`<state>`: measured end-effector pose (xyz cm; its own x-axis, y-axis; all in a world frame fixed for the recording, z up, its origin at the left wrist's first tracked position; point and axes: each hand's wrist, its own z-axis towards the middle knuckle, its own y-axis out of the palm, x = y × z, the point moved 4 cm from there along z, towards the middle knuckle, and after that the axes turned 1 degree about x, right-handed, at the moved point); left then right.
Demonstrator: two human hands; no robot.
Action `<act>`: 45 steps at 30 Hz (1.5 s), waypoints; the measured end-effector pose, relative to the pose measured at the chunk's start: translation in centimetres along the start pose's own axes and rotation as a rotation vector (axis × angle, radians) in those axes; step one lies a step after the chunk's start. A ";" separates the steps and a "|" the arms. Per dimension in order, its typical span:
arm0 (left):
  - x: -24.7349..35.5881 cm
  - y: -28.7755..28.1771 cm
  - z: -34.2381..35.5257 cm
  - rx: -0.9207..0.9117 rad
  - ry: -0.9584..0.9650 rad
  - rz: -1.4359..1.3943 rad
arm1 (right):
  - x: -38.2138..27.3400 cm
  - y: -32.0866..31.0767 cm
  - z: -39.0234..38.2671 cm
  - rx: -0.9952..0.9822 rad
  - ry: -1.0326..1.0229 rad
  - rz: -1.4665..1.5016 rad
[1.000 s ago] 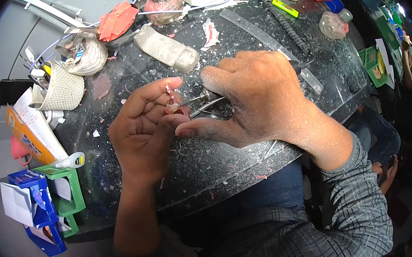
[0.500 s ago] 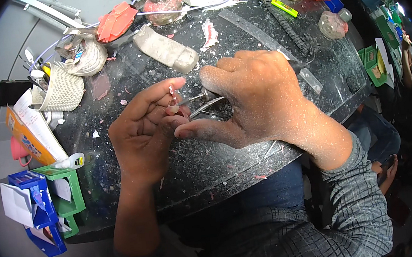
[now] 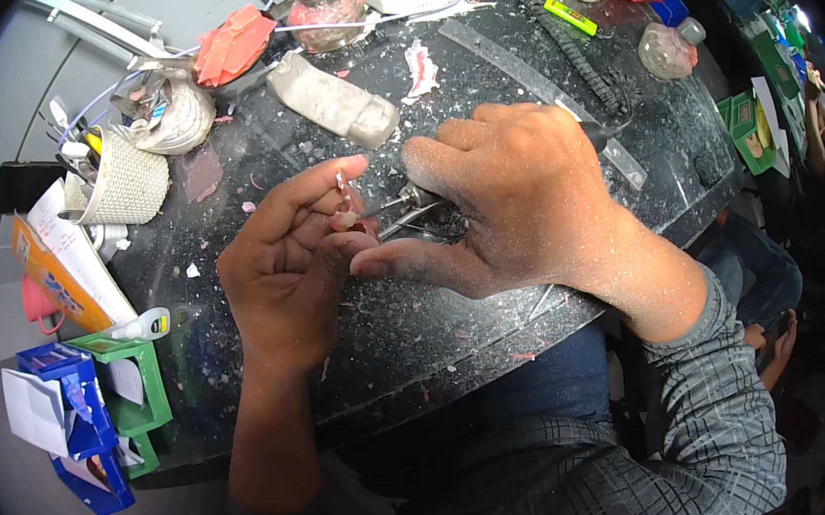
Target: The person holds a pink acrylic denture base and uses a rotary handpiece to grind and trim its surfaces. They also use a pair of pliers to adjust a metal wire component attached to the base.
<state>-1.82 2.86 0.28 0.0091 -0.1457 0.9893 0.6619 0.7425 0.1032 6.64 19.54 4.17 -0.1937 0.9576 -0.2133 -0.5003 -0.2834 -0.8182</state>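
My left hand (image 3: 276, 252) is closed around a small pink-and-white partial denture (image 3: 346, 218), pinched between thumb and fingers, with much of it hidden. My right hand (image 3: 522, 196), dusted with white powder, grips a rotary handpiece (image 3: 414, 195). Its thin metal tip points left and reaches the denture; whether it touches cannot be made out. My right thumb extends toward my left fingertips. Below the handpiece, between the hands, shows a shiny metal tool (image 3: 407, 222), partly hidden.
Dust and pink scraps cover the black table (image 3: 392, 345). Beyond my hands lie a plaster block (image 3: 331, 100), a clear ruler (image 3: 503, 62) and a yellow-green marker-like stick (image 3: 569, 16). At left stand a woven tool basket (image 3: 128, 177) and blue bins (image 3: 69, 384). Another person's hand (image 3: 779, 345) shows at right.
The handpiece has shifted slightly in my right hand, its angle to the denture a little different. My left hand and the denture stay almost in place.
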 end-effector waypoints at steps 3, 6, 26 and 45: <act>-0.1 0.0 0.0 -0.020 0.003 -0.063 | 0.1 0.1 0.0 0.011 -0.005 0.006; -0.2 -0.2 -0.1 -0.069 -0.017 -0.008 | 0.1 0.1 0.0 0.023 -0.008 0.017; -0.6 -0.1 0.2 -0.045 -0.001 -0.065 | 0.0 0.1 0.0 -0.023 -0.005 0.044; -0.5 0.3 0.6 -0.220 0.066 -0.141 | 0.7 -0.1 0.6 -0.123 -0.021 0.017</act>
<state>-2.11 3.51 -0.08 -0.0511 -0.2853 0.9571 0.8070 0.5528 0.2078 6.01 20.23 4.46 -0.2195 0.9511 -0.2175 -0.3899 -0.2899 -0.8740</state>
